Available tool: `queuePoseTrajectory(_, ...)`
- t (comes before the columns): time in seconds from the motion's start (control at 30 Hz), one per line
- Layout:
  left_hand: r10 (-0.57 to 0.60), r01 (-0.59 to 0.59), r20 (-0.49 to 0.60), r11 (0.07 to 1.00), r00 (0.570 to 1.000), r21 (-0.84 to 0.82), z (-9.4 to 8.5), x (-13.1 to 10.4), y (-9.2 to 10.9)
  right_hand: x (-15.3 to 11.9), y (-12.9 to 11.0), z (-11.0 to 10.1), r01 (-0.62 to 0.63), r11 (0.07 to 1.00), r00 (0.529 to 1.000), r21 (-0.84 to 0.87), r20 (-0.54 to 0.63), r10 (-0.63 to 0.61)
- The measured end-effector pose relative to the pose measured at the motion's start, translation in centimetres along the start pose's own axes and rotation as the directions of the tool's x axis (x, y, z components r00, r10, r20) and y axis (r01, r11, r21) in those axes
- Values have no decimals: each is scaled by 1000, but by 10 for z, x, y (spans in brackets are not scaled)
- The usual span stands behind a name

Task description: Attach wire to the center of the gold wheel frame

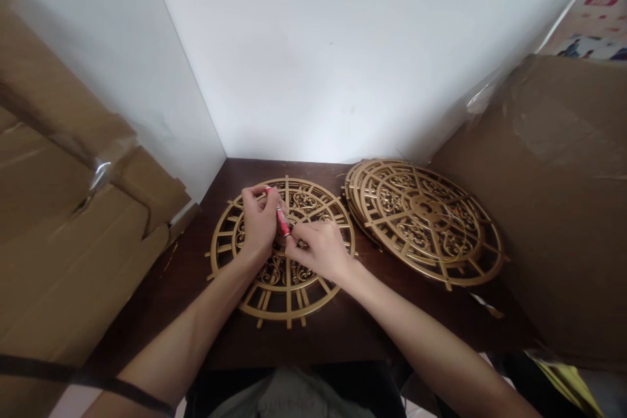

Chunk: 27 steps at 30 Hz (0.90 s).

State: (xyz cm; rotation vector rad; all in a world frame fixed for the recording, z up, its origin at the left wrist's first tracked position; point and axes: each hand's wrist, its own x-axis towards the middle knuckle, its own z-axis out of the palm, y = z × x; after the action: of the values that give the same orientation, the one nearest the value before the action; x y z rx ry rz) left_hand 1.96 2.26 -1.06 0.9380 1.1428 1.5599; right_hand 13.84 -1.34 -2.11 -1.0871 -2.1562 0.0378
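Red tube (281, 214) sits over the middle of a gold openwork disc (289, 288), tilted, and I watch it through the head view, my only feed. The left hand (259, 219) has its grip clamped on the tube's upper part, thumb against the barrel. The right hand (321, 245) has its fingertips right by the lower end; I cannot tell whether that grip closes on the tube, on something small, or on nothing (the fingers hide it from me).

The disc lies flat on the dark tabletop (294, 349), with a stack of similar discs (424, 209) just beside it on the right.

What worries me is the tilt: if the left grip loosens, I judge the tube could slip and drop onto the scrollwork. Pressing sideways at the lower end could twist it off line. A forearm leaning on the rim might also shift the disc, and an outward nudge could bring it against the stack.
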Motion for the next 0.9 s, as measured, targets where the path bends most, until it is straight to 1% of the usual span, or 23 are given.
queuePoseTrajectory(0.07, 11, -11, 2, 1000, 1000, 5, -1, 1, 1, 1, 1, -1, -8, 1000, 1000, 11, 25, 8)
queuePoseTrajectory(0.13, 6, -6, 7, 1000, 1000, -2, -1, 2, 2, 2, 2, -2, 7, 999, 998, 36, 61, -9)
queuePoseTrajectory(0.23, -47, 49, 40, 998, 998, -44, -2, 3, 3, 2, 3, -3, 60, 995, 993, 73, 100, -68)
queuePoseTrajectory(0.33, -105, 111, 65, 989, 992, -95, -3, 3, 4, 2, 4, -3, 73, 995, 990, 73, 116, -81)
queuePoseTrajectory(0.6, -143, 151, 74, 981, 987, -118, -2, 2, 7, 1, 4, -2, 88, 994, 989, 61, 114, -95)
queuePoseTrajectory(0.9, -137, 147, 81, 981, 987, -128, -1, 1, 8, 1, 3, -3, 86, 994, 989, 70, 115, -94)
